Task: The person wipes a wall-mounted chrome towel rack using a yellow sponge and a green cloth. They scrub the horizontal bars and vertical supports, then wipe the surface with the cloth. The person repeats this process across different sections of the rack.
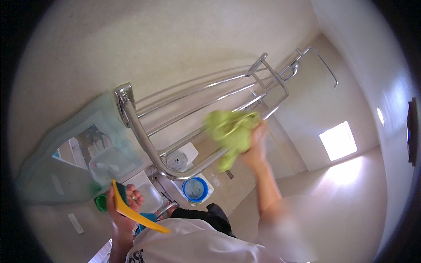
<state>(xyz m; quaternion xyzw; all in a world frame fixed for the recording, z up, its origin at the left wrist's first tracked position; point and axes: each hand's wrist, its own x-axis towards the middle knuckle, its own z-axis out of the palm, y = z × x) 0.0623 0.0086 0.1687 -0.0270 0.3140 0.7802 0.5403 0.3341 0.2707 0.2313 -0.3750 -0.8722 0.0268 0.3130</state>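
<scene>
My right hand (256, 141) grips a lime-green cloth (227, 128), which is bunched over the front bars of a chrome wall-mounted towel rack (179, 144). Hand and cloth are blurred, and the cloth hides part of the bars. Lower left, my left hand (126, 200) is closed around a scrubbing brush with a yellow handle (139, 217). A dark green scouring face (122, 192) shows beside its fingers. The handle slants down across the front of my white shirt.
A frameless wall mirror (79, 131) hangs left of the rack, above a white washbasin (148, 194). Below are a blue-rimmed bucket (195, 189) and a toilet (179, 160). A green cup (101, 203) is by my left hand. Shower fittings (295, 67) and a bright window (338, 140) lie beyond.
</scene>
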